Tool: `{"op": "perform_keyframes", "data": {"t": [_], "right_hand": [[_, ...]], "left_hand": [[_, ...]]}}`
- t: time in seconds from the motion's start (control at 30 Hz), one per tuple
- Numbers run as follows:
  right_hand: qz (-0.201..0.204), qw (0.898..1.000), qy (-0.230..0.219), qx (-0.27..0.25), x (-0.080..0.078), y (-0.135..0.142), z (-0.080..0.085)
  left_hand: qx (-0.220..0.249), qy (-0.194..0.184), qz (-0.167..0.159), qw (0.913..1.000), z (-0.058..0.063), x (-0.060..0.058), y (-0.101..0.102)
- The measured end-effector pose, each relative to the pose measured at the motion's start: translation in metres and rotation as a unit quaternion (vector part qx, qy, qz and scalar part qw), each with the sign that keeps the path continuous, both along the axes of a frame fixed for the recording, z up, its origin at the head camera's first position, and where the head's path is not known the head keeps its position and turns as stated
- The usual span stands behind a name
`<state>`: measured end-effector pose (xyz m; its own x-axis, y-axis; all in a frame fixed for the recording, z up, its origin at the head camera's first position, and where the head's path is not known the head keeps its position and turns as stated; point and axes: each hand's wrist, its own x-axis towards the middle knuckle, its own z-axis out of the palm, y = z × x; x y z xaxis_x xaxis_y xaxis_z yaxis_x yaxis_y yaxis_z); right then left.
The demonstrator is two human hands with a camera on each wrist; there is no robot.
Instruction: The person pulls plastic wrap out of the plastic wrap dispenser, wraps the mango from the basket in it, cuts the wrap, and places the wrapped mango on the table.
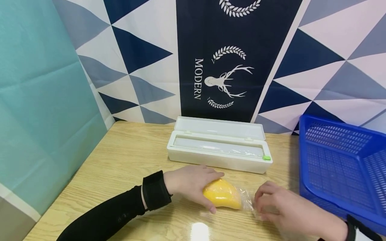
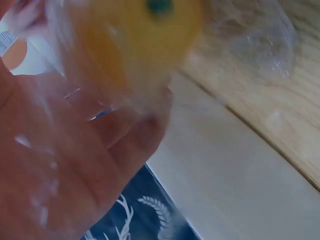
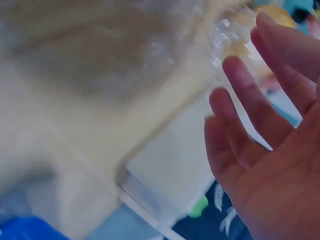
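A yellow mango (image 1: 222, 194), wrapped in clear plastic wrap, lies at the front middle of the table. My left hand (image 1: 193, 187) holds its left end, the fingers over the far side and the thumb on the near side. In the left wrist view the mango (image 2: 145, 40) shows a green spot through the film. The plastic wrap (image 1: 246, 200) sticks out in a crumpled twist at the mango's right end. My right hand (image 1: 280, 207) pinches that loose end between thumb and fingertips. Crinkled film (image 3: 230, 37) shows by the fingertips in the right wrist view.
Behind the hands stands a white plastic-wrap dispenser box (image 1: 217, 162), its lid (image 1: 220, 128) raised, a roll of film inside and a green slider (image 1: 266, 157) at its right end. A blue basket (image 1: 307, 160) is at the right. A patterned cloth (image 1: 150, 67) hangs behind the table.
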<state>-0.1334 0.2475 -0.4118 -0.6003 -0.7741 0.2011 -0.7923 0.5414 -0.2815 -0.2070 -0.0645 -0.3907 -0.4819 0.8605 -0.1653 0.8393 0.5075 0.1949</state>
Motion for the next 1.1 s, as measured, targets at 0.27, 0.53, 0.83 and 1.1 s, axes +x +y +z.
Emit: {"op": "perform_keyframes", "data": {"t": [0.27, 0.53, 0.83, 1.1], "right_hand": [[-0.074, 0.987, 0.125, -0.067, -0.005, -0.029, 0.021], [-0.128, 0.989, 0.072, -0.024, -0.010, -0.067, 0.013], [-0.106, 0.990, 0.085, -0.045, -0.014, -0.078, 0.001], [-0.101, 0.993, 0.045, -0.046, -0.015, -0.079, 0.000]], "left_hand": [[0.026, 0.053, 0.004, 0.9982, -0.003, 0.009, -0.002], [0.096, 0.082, -0.010, 0.9919, -0.006, 0.009, -0.006], [0.141, 0.102, -0.026, 0.9843, -0.007, 0.010, -0.004], [0.121, 0.106, -0.040, 0.9862, -0.009, 0.012, -0.005]]}}
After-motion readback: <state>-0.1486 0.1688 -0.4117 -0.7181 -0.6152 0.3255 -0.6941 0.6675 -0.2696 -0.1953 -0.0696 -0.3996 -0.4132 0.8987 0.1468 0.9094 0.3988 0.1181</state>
